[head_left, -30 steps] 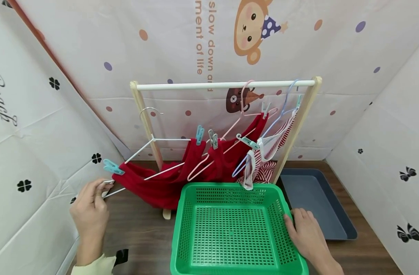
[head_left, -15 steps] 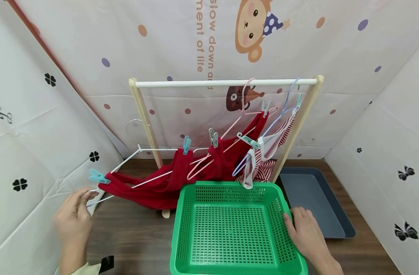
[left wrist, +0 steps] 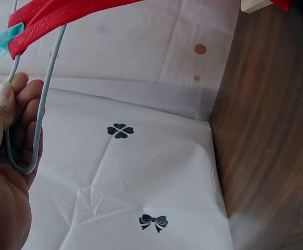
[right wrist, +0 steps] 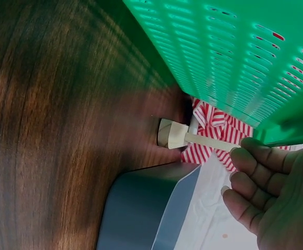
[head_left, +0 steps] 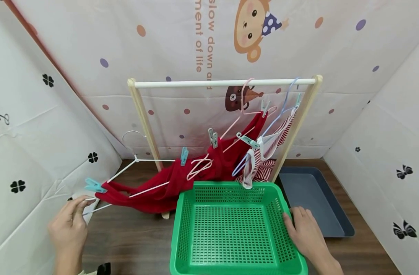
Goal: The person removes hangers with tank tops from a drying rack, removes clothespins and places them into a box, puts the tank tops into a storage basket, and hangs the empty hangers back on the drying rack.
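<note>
In the head view my left hand (head_left: pixel 70 225) is at the lower left, pinching the end of a white clothes hanger (head_left: pixel 122 170). The left wrist view shows the thumb and fingers on the hanger's looped wire (left wrist: pixel 46 94). A red garment (head_left: pixel 137 202) hangs along it, held by a blue clothespin (head_left: pixel 94 186) at the left and another blue clothespin (head_left: pixel 184 156) farther right. The hanger's hook is off the rail. My right hand (head_left: pixel 307 233) rests on the right rim of a green basket (head_left: pixel 230 184), its fingers loosely bent outside the wall.
A wooden rack with a white rail (head_left: pixel 195 84) stands behind the basket. A pink hanger (head_left: pixel 242 99) with red cloth and a blue hanger (head_left: pixel 286 97) with a striped garment (head_left: pixel 264 168) hang there. A grey tray (head_left: pixel 317 206) lies at the right.
My left hand has moved left and slightly down, drawing the white hanger and its red garment along. The garment's right part has dropped lower. My right hand stays on the basket rim.
</note>
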{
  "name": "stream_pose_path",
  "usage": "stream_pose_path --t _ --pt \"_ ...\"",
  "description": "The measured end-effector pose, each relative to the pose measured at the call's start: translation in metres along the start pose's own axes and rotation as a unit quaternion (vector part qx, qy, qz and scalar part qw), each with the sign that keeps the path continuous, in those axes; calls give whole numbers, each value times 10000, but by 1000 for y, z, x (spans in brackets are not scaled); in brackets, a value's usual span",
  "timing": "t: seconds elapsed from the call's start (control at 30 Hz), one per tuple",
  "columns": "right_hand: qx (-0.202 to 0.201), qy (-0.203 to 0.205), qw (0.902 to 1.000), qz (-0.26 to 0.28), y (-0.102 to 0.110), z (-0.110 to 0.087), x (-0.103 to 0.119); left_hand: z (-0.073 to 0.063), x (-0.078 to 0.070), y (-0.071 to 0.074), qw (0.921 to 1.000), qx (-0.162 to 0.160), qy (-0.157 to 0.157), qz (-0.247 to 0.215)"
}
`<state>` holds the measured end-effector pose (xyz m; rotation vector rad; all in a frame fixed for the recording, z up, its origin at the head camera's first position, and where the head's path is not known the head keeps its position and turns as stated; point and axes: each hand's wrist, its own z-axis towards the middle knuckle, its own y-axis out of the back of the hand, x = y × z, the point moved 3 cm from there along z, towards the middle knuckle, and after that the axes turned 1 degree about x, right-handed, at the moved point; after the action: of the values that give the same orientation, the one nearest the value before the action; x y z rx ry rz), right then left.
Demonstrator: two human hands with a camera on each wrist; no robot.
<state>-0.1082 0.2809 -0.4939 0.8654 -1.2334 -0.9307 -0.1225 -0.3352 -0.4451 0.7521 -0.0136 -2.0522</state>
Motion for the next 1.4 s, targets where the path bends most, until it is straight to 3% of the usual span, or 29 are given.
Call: stream_pose_path --t 0.17,0.87,1.1,1.4 --pt "9 -14 10000 37 0 2 0 -6 2 3 9999 17 119 -110" --pt "62 -78 9999 50 0 0 -1 -23 2 4 9965 437 109 -707" --pt "80 -113 9999 88 0 1 -1 -24 -3 4 9951 832 211 -484" --pt "37 -107 9999 107 -1 1 -3 -27 -8 -2 9941 995 11 -427"
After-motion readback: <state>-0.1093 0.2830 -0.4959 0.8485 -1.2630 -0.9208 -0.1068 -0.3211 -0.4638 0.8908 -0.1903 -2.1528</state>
